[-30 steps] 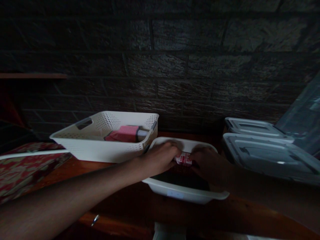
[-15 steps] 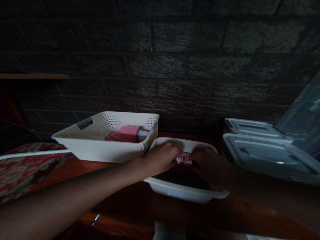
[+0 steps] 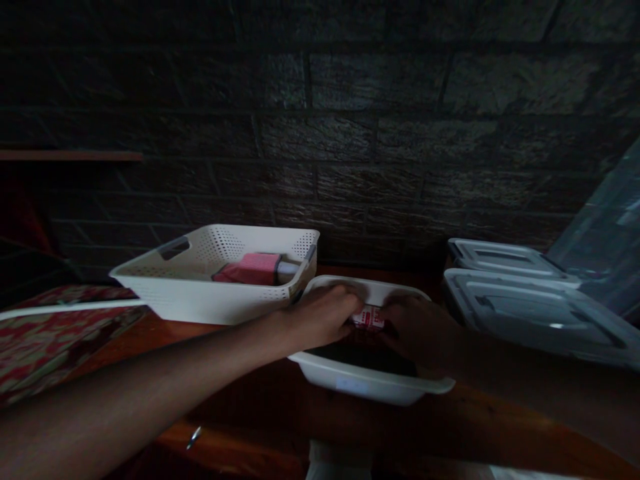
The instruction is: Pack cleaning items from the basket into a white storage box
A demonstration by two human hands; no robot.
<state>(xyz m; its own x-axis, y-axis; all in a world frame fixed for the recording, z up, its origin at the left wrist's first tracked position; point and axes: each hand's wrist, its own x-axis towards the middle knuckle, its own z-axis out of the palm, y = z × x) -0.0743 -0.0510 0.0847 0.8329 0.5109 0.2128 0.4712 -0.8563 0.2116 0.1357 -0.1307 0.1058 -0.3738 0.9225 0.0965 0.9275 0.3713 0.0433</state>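
A small red-and-white printed packet (image 3: 371,317) is held between my two hands, inside a white plastic basin (image 3: 370,385). My left hand (image 3: 333,312) has its fingers closed on the packet's left end. On the right end, my right hand (image 3: 413,327) grips it, dim in shadow. Between the hands the lettering on the packet shows; its ends are hidden by my fingers. Dark contents (image 3: 365,355) fill the basin beneath, too dim to name.
A white perforated basket (image 3: 215,303) stands left of the basin, holding a pink cloth-like item (image 3: 253,268). Grey-white lidded boxes (image 3: 540,317) sit to the right. Floral fabric (image 3: 60,340) lies at far left. A brick wall (image 3: 345,133) rises behind the wooden table (image 3: 240,427).
Both hands keep their grip on the packet inside the basin. The view has shifted very slightly; nothing else visibly differs.
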